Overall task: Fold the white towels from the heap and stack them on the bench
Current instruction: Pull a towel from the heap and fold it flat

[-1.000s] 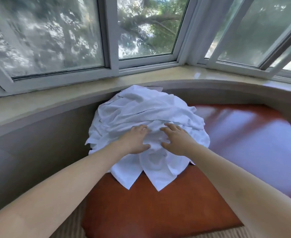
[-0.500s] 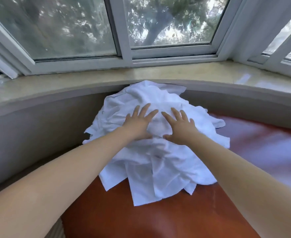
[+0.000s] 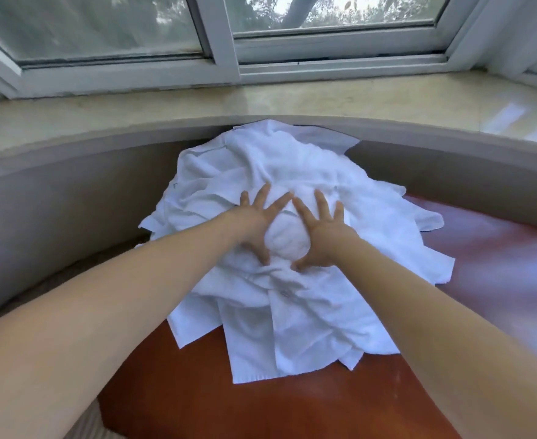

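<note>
While the heap of white towels point(image 3: 292, 248) sits at the worktop's point(image 3: 292, 413) far edge against the wall, left hand point(image 3: 254, 223) and right hand point(image 3: 322, 236) press flat on it, fingers spread wide.

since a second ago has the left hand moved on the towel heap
Yes. The left hand slid up the towel heap toward the window sill, its fingers now spread flat.

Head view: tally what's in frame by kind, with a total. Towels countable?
Heap of white towels: 1 (single towels overlap, cannot be counted)
Hands: 2, left hand and right hand, both spread flat on the heap
Red-brown bench: 1
Stone window sill: 1
Folded stack: 0 visible
Total: 5
</note>
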Motion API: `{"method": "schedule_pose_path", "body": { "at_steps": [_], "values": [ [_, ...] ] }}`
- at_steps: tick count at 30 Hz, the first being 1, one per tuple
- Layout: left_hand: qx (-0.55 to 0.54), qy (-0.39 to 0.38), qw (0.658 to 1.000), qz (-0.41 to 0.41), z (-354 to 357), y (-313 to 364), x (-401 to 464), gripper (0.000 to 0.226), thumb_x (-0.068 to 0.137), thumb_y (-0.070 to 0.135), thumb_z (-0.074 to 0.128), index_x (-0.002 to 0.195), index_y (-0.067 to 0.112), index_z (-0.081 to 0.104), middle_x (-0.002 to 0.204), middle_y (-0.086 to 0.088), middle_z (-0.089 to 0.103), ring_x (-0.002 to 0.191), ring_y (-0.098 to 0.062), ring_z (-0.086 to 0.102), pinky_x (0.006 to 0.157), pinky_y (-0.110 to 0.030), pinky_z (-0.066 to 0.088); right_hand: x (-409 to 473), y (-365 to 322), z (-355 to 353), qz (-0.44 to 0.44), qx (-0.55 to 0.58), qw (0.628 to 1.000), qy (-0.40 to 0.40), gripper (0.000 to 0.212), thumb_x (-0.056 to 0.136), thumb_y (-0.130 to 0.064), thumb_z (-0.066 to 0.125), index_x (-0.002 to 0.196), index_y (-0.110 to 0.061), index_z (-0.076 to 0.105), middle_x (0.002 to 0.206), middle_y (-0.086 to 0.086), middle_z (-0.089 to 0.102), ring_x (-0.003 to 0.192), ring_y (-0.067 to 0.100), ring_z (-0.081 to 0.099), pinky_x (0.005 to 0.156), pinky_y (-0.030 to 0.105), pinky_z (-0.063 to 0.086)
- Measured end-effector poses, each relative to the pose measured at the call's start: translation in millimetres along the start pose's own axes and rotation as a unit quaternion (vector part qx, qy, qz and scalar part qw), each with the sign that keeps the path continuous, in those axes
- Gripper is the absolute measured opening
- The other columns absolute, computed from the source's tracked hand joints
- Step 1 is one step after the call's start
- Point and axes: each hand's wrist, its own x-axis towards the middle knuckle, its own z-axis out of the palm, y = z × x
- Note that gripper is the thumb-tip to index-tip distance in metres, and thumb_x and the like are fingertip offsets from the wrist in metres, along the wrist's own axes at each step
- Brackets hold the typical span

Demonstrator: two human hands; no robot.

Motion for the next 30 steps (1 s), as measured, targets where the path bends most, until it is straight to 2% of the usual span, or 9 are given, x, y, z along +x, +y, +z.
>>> {"method": "schedule_pose_path", "body": {
  "at_steps": [2,4,7,11,14,16,18,24,30],
  "values": [
    [0.025,-0.013,1.0,0.003,-2,-2,6,0.166,0.048,0.055,0.096,0.131,0.059,-0.048,0.162,0.0,-0.038,0.152,-0.051,-0.009,0.111,-0.059,0.037,6,-2,-3,0.0,-0.001,1.0,-0.018,0.153,0.06,-0.069,0.086,0.141,-0.051,-0.042,0.153,-0.009,-0.051,0.148,0.047,-0.031,0.111,0.069,0.035],
    [0.044,0.009,0.999,0.008,0,-1,10,0.161,0.056,0.049,0.095,0.142,0.052,-0.041,0.165,-0.005,-0.029,0.15,-0.052,0.007,0.103,-0.055,0.045,10,-8,-3,0.014,0.001,1.0,-0.01,0.151,0.063,-0.064,0.087,0.144,-0.049,-0.04,0.156,-0.006,-0.047,0.148,0.05,-0.028,0.11,0.069,0.037],
    [0.057,0.081,0.995,0.013,11,0,11,0.135,0.075,0.036,0.084,0.154,0.044,-0.025,0.163,-0.014,-0.006,0.131,-0.047,0.037,0.086,-0.047,0.054,14,-17,7,0.034,0.015,0.998,0.05,0.133,0.075,-0.051,0.083,0.152,-0.049,-0.026,0.163,-0.004,-0.033,0.151,0.049,-0.016,0.104,0.064,0.045],
    [0.044,0.16,0.985,0.039,20,-4,5,0.091,0.095,0.031,0.061,0.16,0.044,0.0,0.151,-0.014,0.023,0.096,-0.034,0.057,0.066,-0.039,0.043,11,-17,25,0.033,0.066,0.987,0.146,0.102,0.083,-0.038,0.077,0.155,-0.048,0.005,0.166,-0.004,-0.007,0.151,0.046,0.003,0.099,0.054,0.05],
    [0.034,0.171,0.983,0.048,21,-4,-2,0.081,0.096,0.024,0.059,0.159,0.043,0.012,0.145,-0.014,0.028,0.081,-0.029,0.056,0.062,-0.037,0.041,6,-25,34,0.04,0.066,0.976,0.204,0.084,0.086,-0.016,0.069,0.15,-0.044,0.021,0.163,-0.002,0.01,0.143,0.046,0.023,0.08,0.041,0.052],
    [0.029,0.181,0.982,0.054,24,-4,-10,0.079,0.095,0.021,0.059,0.158,0.042,0.017,0.143,-0.013,0.03,0.076,-0.027,0.05,0.06,-0.036,0.041,-1,-32,38,0.046,0.054,0.968,0.239,0.078,0.084,-0.004,0.062,0.145,-0.039,0.03,0.155,0.001,0.022,0.125,0.041,0.042,0.067,0.037,0.044],
    [0.023,0.196,0.979,0.057,27,-4,-19,0.077,0.095,0.019,0.058,0.157,0.042,0.019,0.141,-0.013,0.031,0.075,-0.026,0.048,0.059,-0.036,0.04,-10,-36,41,0.043,0.043,0.963,0.261,0.071,0.083,0.0,0.059,0.142,-0.033,0.037,0.145,0.004,0.032,0.104,0.035,0.051,0.063,0.036,0.039],
    [-0.01,0.223,0.971,0.087,26,2,-62,0.072,0.096,0.018,0.054,0.156,0.042,0.023,0.14,-0.012,0.033,0.073,-0.027,0.046,0.059,-0.035,0.037,-63,-49,31,0.033,0.047,0.955,0.293,0.054,0.084,-0.002,0.058,0.132,-0.023,0.047,0.126,0.007,0.043,0.07,0.027,0.046,0.056,0.035,0.039],
    [-0.035,0.255,0.958,0.126,19,18,-107,0.072,0.094,0.016,0.055,0.154,0.043,0.026,0.133,-0.01,0.037,0.066,-0.026,0.045,0.054,-0.034,0.032,-126,-56,18,0.051,0.023,0.952,0.302,0.05,0.085,-0.004,0.058,0.13,-0.023,0.048,0.122,0.009,0.043,0.064,0.031,0.047,0.054,0.034,0.033]
  ]
}}
